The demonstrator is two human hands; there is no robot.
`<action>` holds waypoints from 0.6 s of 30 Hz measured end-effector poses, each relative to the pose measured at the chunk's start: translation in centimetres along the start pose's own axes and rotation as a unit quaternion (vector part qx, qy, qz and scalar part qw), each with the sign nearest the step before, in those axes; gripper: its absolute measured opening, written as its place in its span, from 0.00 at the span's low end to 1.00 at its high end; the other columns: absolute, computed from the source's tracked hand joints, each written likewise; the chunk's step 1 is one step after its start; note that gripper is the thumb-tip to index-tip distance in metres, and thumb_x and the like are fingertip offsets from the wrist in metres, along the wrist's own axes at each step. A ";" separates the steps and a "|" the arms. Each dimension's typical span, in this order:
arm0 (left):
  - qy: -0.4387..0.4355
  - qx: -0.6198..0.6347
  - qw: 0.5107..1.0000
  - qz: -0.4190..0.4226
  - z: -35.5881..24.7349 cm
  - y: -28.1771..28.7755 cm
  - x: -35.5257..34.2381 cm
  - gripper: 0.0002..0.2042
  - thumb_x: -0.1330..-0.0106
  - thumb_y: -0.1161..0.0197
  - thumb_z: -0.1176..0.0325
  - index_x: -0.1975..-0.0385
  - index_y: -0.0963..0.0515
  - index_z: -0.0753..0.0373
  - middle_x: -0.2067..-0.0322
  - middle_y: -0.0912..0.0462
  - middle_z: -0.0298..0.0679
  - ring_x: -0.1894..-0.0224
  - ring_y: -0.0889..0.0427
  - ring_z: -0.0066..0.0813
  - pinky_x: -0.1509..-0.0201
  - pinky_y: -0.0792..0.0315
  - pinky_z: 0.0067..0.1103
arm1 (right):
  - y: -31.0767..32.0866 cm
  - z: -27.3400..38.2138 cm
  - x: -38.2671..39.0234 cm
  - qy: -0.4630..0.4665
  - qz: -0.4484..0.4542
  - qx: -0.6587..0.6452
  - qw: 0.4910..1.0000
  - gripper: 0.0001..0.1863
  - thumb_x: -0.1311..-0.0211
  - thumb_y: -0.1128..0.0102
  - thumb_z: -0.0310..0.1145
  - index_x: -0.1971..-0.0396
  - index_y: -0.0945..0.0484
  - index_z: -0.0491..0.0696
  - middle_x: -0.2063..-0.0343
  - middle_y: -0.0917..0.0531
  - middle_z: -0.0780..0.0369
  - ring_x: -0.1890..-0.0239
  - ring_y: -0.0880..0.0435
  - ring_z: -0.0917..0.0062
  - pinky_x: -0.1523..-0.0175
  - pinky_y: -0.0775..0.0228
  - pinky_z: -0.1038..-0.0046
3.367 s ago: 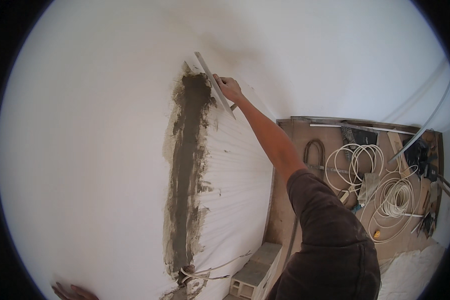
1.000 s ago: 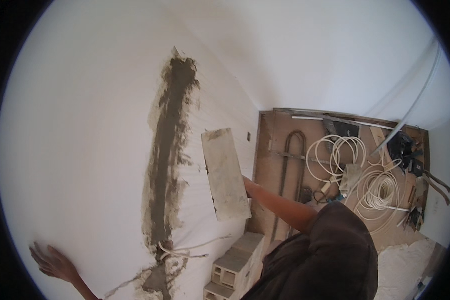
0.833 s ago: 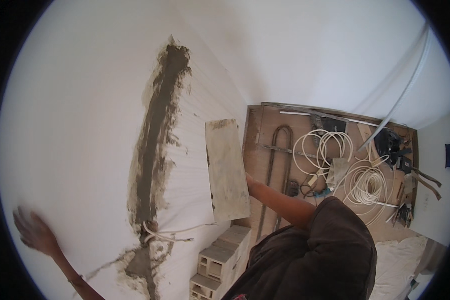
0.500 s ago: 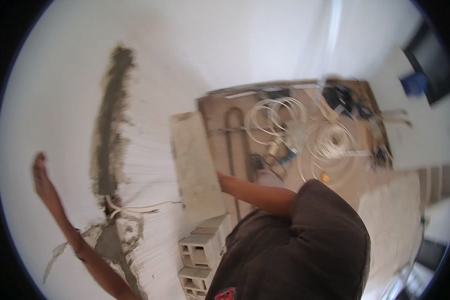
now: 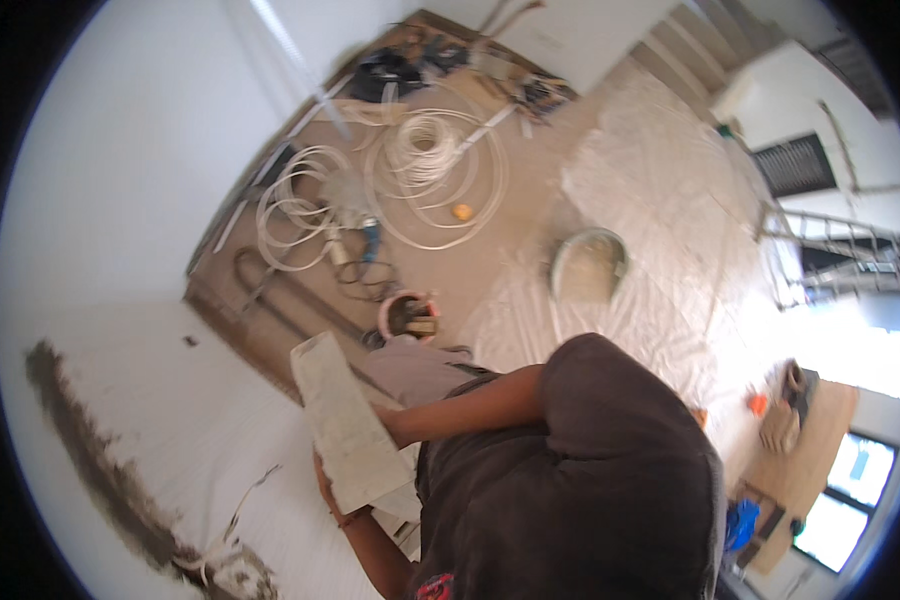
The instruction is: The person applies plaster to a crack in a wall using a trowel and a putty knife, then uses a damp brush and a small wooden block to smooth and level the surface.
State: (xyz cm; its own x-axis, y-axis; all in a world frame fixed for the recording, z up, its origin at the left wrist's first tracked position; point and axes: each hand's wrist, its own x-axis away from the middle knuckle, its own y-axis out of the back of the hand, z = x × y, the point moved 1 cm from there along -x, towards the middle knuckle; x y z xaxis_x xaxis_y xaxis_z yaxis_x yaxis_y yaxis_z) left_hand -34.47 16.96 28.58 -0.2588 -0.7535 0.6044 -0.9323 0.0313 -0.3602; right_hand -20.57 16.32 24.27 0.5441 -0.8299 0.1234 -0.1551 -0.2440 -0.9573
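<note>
A long pale grey block (image 5: 345,425) is in front of my body, tilted, its broad face turned up. My left hand (image 5: 325,487) is against its left edge near the lower end, with a band at the wrist. From the other side my right hand (image 5: 390,428) grips the block's right edge, its fingers mostly hidden. Beneath the block's lower end, part of a hollow concrete block (image 5: 407,540) shows.
A patched groove (image 5: 110,480) with loose wires (image 5: 240,510) runs down the white wall at left. Coiled white tubing (image 5: 425,150), a bucket (image 5: 408,315) and tools lie on the floor. Beyond are a round tub (image 5: 567,265), plastic sheeting (image 5: 670,200) and a wooden table (image 5: 815,430).
My left hand has come from out by the wall to the grey block's left edge. My right hand stays at the block. The view has swung right, bringing in more floor.
</note>
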 end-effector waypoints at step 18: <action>-0.297 -0.539 0.781 -0.103 12.0 5.6 1.9 0.29 0.41 0.40 0.59 0.39 0.37 0.60 0.41 0.32 0.42 0.40 0.32 0.40 0.36 0.38 0.29 | 0.7 0.9 9.6 -0.293 -0.078 0.594 0.745 0.21 0.30 0.63 0.46 0.51 0.29 0.47 0.62 0.24 0.59 0.59 0.23 0.75 0.55 0.27 0.72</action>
State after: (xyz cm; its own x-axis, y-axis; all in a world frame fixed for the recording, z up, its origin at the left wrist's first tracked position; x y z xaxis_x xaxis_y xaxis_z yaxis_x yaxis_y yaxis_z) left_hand -37.16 7.80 19.20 -0.2099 -0.9776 0.0182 -0.6930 0.1619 0.7025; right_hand -14.71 8.58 24.51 0.7999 -0.3906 0.4555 0.5974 0.5906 -0.5425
